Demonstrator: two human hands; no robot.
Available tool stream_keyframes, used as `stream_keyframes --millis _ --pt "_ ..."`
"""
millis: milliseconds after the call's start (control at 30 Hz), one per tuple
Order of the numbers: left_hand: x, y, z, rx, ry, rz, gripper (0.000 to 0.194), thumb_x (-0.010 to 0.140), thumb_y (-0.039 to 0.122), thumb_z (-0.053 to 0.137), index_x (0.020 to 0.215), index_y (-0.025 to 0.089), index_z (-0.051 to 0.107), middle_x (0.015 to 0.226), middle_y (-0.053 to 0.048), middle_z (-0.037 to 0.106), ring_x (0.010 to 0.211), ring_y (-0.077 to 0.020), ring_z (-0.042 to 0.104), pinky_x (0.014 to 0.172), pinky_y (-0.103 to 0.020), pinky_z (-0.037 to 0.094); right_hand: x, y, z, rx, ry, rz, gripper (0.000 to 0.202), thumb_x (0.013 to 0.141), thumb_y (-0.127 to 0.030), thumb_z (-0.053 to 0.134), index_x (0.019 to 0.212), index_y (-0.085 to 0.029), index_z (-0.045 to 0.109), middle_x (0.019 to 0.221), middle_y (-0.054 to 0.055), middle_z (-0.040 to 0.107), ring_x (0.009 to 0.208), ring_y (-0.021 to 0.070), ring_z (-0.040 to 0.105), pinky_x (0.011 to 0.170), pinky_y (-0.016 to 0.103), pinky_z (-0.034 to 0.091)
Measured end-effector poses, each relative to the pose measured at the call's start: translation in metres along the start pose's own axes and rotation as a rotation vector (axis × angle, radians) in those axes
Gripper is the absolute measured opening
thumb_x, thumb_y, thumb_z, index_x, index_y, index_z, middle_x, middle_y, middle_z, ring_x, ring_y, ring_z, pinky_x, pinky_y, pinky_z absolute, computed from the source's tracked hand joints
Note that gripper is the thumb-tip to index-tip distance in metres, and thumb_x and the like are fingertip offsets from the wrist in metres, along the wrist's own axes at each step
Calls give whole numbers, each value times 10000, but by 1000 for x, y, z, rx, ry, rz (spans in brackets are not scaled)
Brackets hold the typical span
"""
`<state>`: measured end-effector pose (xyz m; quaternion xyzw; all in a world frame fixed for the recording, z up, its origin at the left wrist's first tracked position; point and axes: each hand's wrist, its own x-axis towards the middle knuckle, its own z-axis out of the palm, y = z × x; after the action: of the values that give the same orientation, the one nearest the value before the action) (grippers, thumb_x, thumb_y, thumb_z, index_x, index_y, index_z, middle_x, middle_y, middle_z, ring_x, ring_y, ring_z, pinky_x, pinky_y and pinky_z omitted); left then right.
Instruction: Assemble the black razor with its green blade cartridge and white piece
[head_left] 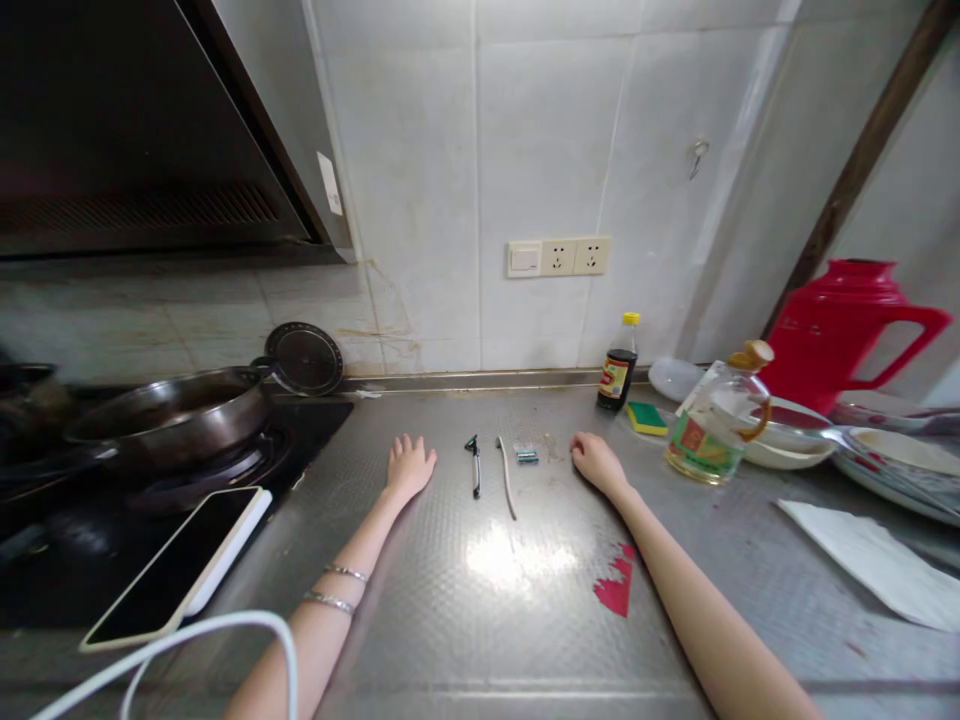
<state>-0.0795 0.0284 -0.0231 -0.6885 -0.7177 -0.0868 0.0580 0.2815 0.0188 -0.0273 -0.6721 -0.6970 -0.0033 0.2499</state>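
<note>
Thin pale curved stick (507,482) and black-and-silver razor (476,472) lie on the silver metal worktop (420,600) between the hands, long axes running roughly near-far, razor head at the far end. Left grip (409,467), palm down, fingers spread, nothing held, is the nearer one; razor sits just to its right, not touching. Right grip (598,462), fingers curled under, can't see inside, rests right of the small teal-and-clear piece (527,456).

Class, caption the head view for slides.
Bare left hand and right hand flank a slim silver-black razor and thin pale stick on grey metal countertop.
</note>
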Motion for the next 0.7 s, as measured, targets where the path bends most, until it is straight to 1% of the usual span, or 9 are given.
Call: stream_keyframes --millis 200,233,300,367,400,467,500,567,700 --pt "-3 1 -4 -14 9 -10 553 848 445 325 1277 113 436 1364 -208 371 1270 -353 309 982 -439 273 0 0 0 4 -9 10 197 763 -117 399 786 -140 593 803 85 610 773 158 513 660 228 309" --pt "-3 1 -6 -22 23 -12 547 846 443 336 1267 111 444 1359 -201 381 1267 -347 316 980 -439 276 0 0 0 5 -12 12 194 761 -117 400 782 -141 591 802 83 612 771 156 513 659 226 309" --pt "-5 3 -13 -48 90 10 497 849 409 352 1223 109 481 1329 -184 428 1244 -317 355 976 -420 289 0 0 -1 8 -16 16 190 758 -117 401 775 -142 589 802 80 613 772 152 515 660 221 311" --pt "-8 8 -22 -81 200 79 398 857 345 353 1127 123 543 1242 -154 515 1177 -261 429 952 -370 324 0 0 -1 11 -17 20 187 757 -120 403 773 -143 588 807 79 615 773 151 515 660 219 312" --pt "-10 13 -27 -105 234 120 352 861 333 348 1051 144 577 1151 -130 575 1104 -236 482 916 -345 354 0 0 -2 12 -16 21 186 756 -120 403 772 -143 587 809 79 617 773 151 514 660 219 312" --pt "-16 25 -35 -144 263 171 302 857 340 365 893 172 614 987 -98 626 994 -214 527 847 -312 392 0 -1 -2 16 -16 20 188 756 -119 401 770 -145 587 809 79 619 767 150 514 658 219 313" --pt "-20 32 -38 -161 252 192 289 851 346 382 836 178 617 932 -89 631 953 -207 538 814 -299 405 0 -1 -3 18 -17 18 191 756 -119 398 768 -146 587 807 78 621 763 149 514 655 219 313" --pt "-28 47 -40 -182 184 235 275 831 360 420 755 184 618 850 -78 635 879 -200 559 769 -288 415 0 -2 -3 22 -20 19 196 758 -118 393 762 -146 587 804 78 621 759 148 517 650 220 313" --pt "-45 69 -40 -186 64 249 310 782 442 480 733 174 627 806 -94 643 824 -227 590 727 -312 428 0 -2 -4 22 -20 23 197 755 -115 395 757 -145 590 799 79 620 762 151 517 648 222 312"
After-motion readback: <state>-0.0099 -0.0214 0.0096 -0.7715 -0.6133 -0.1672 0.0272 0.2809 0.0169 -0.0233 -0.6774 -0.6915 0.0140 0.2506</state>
